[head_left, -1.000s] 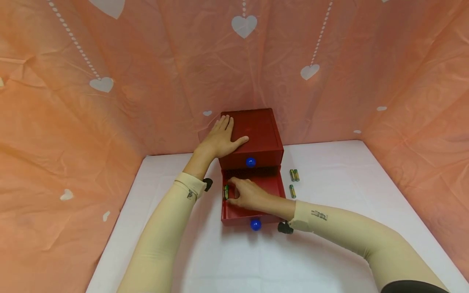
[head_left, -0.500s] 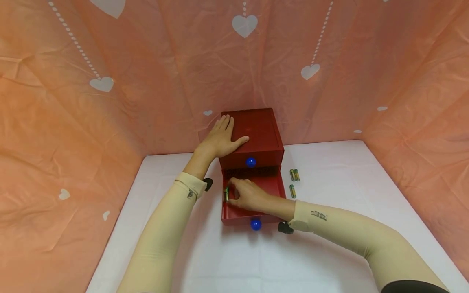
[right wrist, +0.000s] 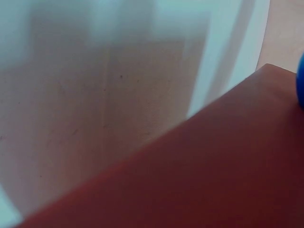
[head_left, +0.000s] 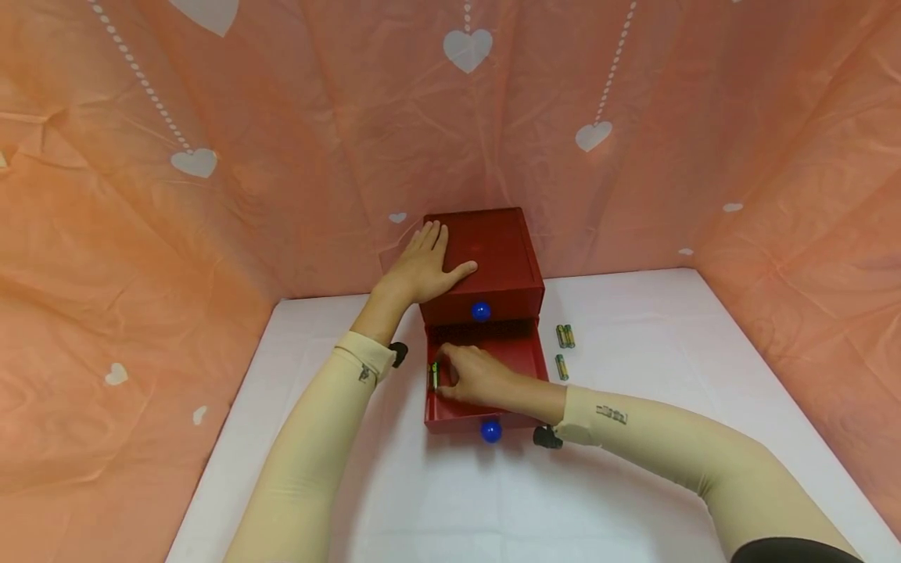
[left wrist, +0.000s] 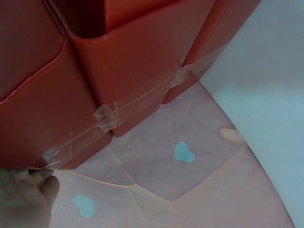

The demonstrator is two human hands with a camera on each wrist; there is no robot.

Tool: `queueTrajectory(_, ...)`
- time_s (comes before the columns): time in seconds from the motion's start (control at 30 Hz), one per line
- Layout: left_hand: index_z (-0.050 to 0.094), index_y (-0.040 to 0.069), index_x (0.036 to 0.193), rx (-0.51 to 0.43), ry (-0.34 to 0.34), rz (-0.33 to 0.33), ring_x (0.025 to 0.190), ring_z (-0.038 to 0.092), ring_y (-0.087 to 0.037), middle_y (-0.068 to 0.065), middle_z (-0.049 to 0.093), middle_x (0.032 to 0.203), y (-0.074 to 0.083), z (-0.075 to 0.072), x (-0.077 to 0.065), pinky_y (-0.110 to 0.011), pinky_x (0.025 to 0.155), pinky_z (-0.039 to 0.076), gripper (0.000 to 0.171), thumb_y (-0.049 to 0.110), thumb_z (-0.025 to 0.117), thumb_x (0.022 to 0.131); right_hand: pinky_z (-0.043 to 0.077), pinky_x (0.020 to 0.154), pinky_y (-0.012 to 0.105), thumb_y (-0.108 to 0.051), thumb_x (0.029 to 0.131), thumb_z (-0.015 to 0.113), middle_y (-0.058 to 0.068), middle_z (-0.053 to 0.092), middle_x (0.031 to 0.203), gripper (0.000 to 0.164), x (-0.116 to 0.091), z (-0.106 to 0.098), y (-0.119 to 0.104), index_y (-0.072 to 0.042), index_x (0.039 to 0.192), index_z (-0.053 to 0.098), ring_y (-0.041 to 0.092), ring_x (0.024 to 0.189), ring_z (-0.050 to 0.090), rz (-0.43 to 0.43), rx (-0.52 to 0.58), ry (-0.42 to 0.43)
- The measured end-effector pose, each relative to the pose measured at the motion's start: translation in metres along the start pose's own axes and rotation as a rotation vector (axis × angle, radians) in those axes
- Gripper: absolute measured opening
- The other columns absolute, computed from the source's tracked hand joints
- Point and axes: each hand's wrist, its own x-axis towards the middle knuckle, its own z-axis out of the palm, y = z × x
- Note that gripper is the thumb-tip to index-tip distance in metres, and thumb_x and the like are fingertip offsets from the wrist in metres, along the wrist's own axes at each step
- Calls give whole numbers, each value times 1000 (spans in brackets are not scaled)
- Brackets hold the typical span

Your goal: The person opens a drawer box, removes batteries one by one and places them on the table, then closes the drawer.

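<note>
A red drawer cabinet [head_left: 493, 242] with blue knobs stands at the back of the table. My left hand [head_left: 420, 270] rests flat on its top, fingers spread and thumb out to the right. In the left wrist view that hand [left wrist: 26, 194] shows beside the cabinet's side panels [left wrist: 135, 66]. The lower drawer [head_left: 486, 424] is pulled out. Inside it, my right hand [head_left: 479, 375] pinches a green battery [head_left: 435, 377] by its ends, index finger at the far end and thumb at the near end, along the left wall. Another battery shows partly beside it.
To the right of the drawer lie a pair of batteries [head_left: 565, 336] and a single battery [head_left: 561, 367] on the white tablecloth [head_left: 633, 344]. A pink sheet with hearts [head_left: 338, 156] hangs behind. The right wrist view shows the drawer front [right wrist: 213, 166] and a blue knob [right wrist: 300, 80].
The battery at my right fingertips has shifted slightly toward the near side of the drawer. My left hand stays in place on the cabinet top.
</note>
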Motion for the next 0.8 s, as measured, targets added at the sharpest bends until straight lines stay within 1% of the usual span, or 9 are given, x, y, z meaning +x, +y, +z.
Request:
queueTrajectory(0.23, 2, 2, 172, -1, -2, -8, 166, -12, -26, -16, -5, 180, 2, -1, 0, -35, 133, -10, 100, 72, 35, 108, 48, 61, 26, -19, 91, 86, -3, 59, 76, 41, -2, -2, 1, -4, 123, 65, 11, 68, 56, -22, -2, -1)
queueTrajectory(0.37, 1, 2, 172, -10, -7, -10, 166, -12, -26, -16, -5, 180, 2, -2, -2, -36, 133, -10, 100, 72, 35, 108, 48, 60, 25, -20, 92, 86, -3, 59, 76, 42, -3, -4, 1, -3, 125, 65, 11, 67, 56, -15, 20, -3)
queueTrajectory(0.53, 2, 3, 172, -19, -5, -6, 166, -12, -26, -16, -5, 180, 2, -2, -2, -36, 133, -10, 100, 73, 35, 108, 49, 62, 26, -21, 93, 85, -4, 61, 79, 43, -7, -7, 1, -5, 127, 65, 12, 71, 57, -4, 36, -4)
queueTrajectory(0.8, 1, 3, 172, -19, -5, -5, 166, -11, -26, -16, -5, 180, 1, -1, -1, -36, 133, -10, 101, 73, 35, 108, 53, 65, 24, -20, 93, 85, -3, 63, 81, 43, -14, -18, 2, -6, 128, 65, 11, 72, 59, 8, 67, -2)
